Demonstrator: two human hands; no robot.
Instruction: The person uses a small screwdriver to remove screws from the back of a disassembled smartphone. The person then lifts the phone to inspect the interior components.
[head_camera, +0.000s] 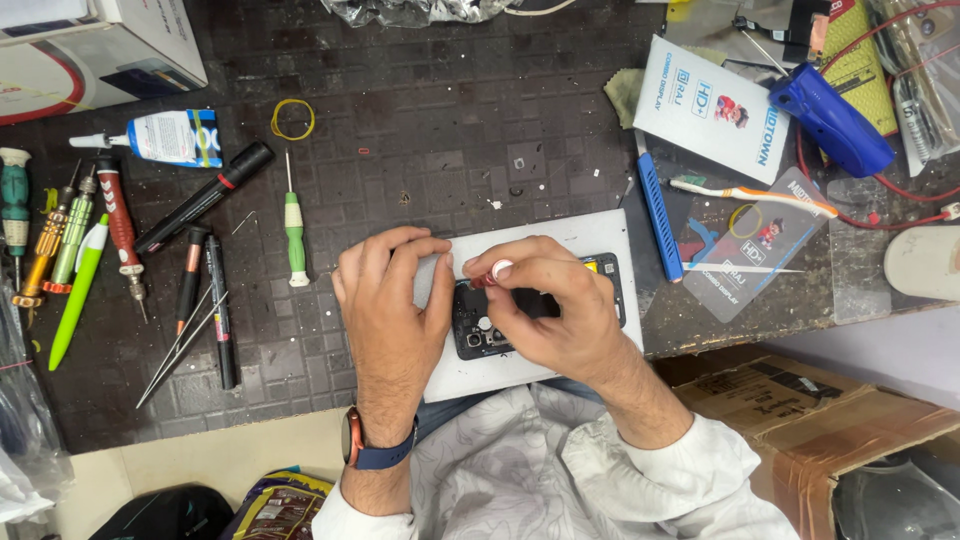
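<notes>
An opened black phone (475, 335) lies on a white slab (590, 235) at the near edge of the dark work mat. My left hand (385, 305) rests on the slab, fingers pressing the phone's left end. My right hand (545, 300) is closed around a small screwdriver with a red-and-white top (492, 272), held upright over the phone's inside. Most of the phone is hidden under my right hand.
A green-handled screwdriver (293, 235), pens, tweezers (180, 345) and more screwdrivers lie left. A glue bottle (165, 137) and yellow rubber band (292, 119) sit farther back. A blue tool (830, 118), toothbrush (750, 195) and white packets lie right. A cardboard box (800, 410) stands near right.
</notes>
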